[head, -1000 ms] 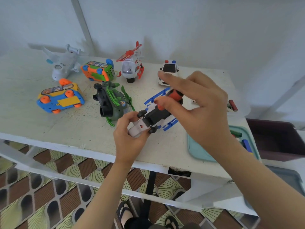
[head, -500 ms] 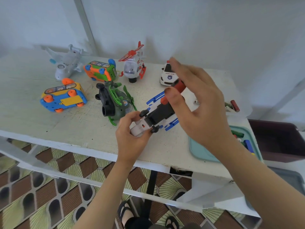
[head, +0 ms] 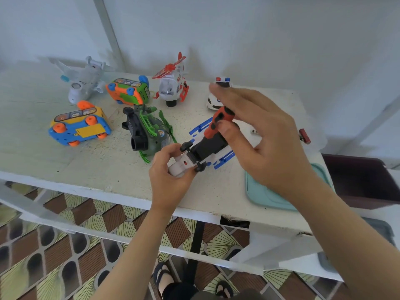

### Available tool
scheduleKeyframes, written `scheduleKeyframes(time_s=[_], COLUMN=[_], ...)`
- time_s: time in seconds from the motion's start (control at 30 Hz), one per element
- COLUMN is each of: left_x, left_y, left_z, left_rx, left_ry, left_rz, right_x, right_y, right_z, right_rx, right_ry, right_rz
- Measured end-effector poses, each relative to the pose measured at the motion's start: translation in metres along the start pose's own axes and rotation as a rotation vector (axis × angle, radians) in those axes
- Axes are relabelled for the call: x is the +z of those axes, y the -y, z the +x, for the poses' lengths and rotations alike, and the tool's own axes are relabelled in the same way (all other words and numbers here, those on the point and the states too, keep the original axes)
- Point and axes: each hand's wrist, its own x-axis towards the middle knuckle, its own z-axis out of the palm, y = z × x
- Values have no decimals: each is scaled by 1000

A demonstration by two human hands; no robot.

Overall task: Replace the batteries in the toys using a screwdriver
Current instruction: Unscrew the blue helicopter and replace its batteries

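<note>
Two hands meet at the centre of the frame. Your left hand (head: 171,179) grips the near end of the white and blue toy (head: 207,148), thumb and fingers curled round its white nose. The toy is turned belly up, so its black underside and small black wheels face you. Your right hand (head: 268,146) pinches the screwdriver (head: 217,122) by its red and black handle, between the thumb and the fingers. Those fingers are blurred, so you cannot tell exactly how each one lies. The screwdriver stands tilted, handle toward the upper right, with its lower end down on the toy's black underside; the tip is hidden.

The toy lies over the white table (head: 65,159), just right of the green helicopter (head: 149,135), which lies tipped over. Along the upper left of the frame are a white plane (head: 83,83), an orange and green bus (head: 127,92) and a red and white helicopter (head: 173,85) standing upright. A blue and yellow bus (head: 80,126) lies overturned at the left, wheels up. A police car (head: 214,100) is partly hidden behind your right fingers. At the lower right a teal tray (head: 264,195) lies near the table edge, mostly under your right wrist. A small red cylinder (head: 304,136) lies near the table's right edge, and a dark bin (head: 363,180) stands at the right of the frame.
</note>
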Motion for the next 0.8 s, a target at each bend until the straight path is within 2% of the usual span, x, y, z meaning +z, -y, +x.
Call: scheduleKeyframes(time_s=[0.13, 0.23, 0.3, 0.4, 0.47, 0.6, 0.8], left_x=[0, -1, -1, -2, -2, -2, -2], left_y=[0, 0, 0, 0, -1, -2, -6], left_z=[0, -1, -1, -1, -1, -1, -1], left_rx=[-3, -17, -33, -56, -70, -88, -108], left_ry=[10, 17, 23, 28, 28, 34, 34], left_rz=[10, 16, 17, 21, 27, 50, 27], right_x=[-17, -25, -31, -42, -47, -48, -50], right_y=[-4, -15, -25, -39, -51, -74, -96], right_z=[1, -5, -14, -31, -47, -88, -129], right_rx=[167, 367, 480, 543, 571, 650, 608], right_ry=[23, 16, -71, -254, -311, -283, -51], right_rz=[-215, -16, 144, 256, 268, 105, -258])
